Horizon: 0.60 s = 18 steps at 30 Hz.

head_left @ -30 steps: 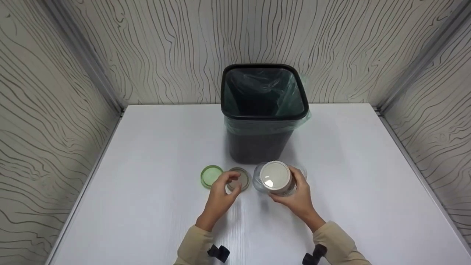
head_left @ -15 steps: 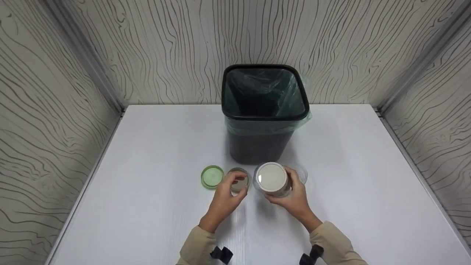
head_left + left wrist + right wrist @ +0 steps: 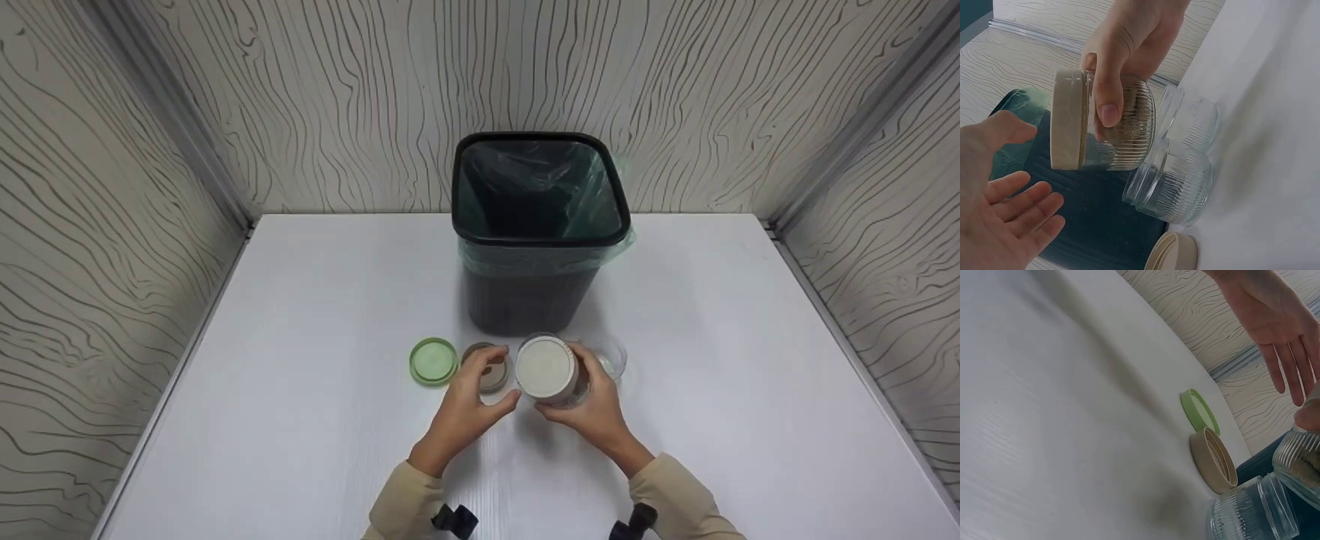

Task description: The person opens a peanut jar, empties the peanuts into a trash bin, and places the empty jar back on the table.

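Note:
My right hand grips a ribbed glass jar with a cream lid on top and something brown inside. My left hand has its fingers spread in a wide curve just left of that lid, apart from it and holding nothing. Two lidless glass jars stand below the held one: a nearer jar and another jar. Under the left fingers a beige lid lies on the table, with a green lid beside it.
Behind the jars stands a dark bin lined with a thin green bag. The white table is enclosed by wood-patterned panels at the back and both sides.
The right hand has carried the lidded jar slightly left, uncovering more of a glass jar at right. The left hand has moved right towards the jar, and its thumb and fingers have spread wider.

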### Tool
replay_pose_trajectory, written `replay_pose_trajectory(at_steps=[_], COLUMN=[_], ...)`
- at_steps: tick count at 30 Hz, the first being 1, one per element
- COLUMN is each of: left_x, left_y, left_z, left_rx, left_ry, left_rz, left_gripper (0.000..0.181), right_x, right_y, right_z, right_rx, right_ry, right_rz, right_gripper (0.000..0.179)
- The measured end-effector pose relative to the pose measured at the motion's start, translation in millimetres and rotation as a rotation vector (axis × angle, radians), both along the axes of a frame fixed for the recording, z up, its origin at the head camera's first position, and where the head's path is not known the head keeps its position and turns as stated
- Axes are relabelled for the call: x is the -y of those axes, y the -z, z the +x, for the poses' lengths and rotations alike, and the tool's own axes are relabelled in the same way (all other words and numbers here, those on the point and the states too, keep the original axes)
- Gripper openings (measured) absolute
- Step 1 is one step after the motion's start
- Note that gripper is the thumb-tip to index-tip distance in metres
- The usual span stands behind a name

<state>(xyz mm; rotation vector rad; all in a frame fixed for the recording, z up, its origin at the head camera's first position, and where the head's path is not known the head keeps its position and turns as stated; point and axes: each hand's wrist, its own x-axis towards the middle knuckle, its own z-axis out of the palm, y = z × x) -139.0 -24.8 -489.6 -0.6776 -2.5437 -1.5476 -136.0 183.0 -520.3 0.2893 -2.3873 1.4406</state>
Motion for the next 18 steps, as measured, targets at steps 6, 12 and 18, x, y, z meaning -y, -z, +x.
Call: replay_pose_trajectory(at_steps=[6,12,18], left_x=[-2.8,-4.1,-4.4], left_y=[-1.4,-1.4,-2.4], left_z=[-0.8,0.7,1.9], left_rx=[-0.008,0.0,-0.022], left_ry=[-0.002,0.023,0.075], left_rz=[-0.022,-0.025,-0.042], left_gripper=[0.061,0.069,0.076], right_x=[2.7,5.0,6.2], right_y=[1.3,2.2,3.8], right_z=[1.0,1.5,2.6], right_rx=[-0.031,-0.074,-0.116], right_ry=[-0.018,-0.056,-0.091], right_rz=[0.04,0.05,0.063], right_gripper=[0.089,0.089,0.09])
